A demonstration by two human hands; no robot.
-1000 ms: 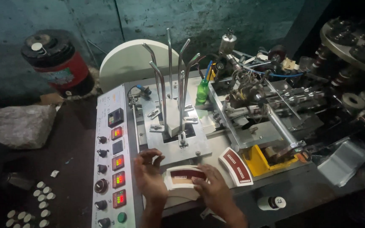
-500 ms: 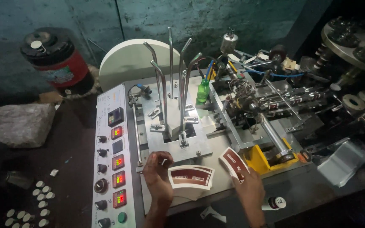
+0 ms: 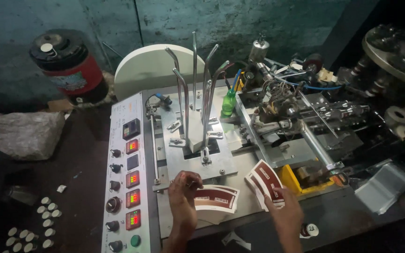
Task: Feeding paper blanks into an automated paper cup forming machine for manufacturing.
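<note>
Far to the left of both hands sit rows of small white caps point(image 3: 29, 225), and just left of the left hand runs the control panel point(image 3: 130, 178) with its red readouts and knobs. The left hand point(image 3: 183, 197) curls its fingers over the left end of a stack of curved red-and-white paper blanks point(image 3: 216, 200) lying on the machine bed point(image 3: 198, 164), pinning it down; a second ago both hands lay together on that stack. Above it rise the bent metal guide rods point(image 3: 194, 89). The right hand point(image 3: 284, 211) has since swung off to the right and now pinches a second fanned bundle of blanks point(image 3: 266, 180), held tilted beside the yellow tray point(image 3: 290, 180).
</note>
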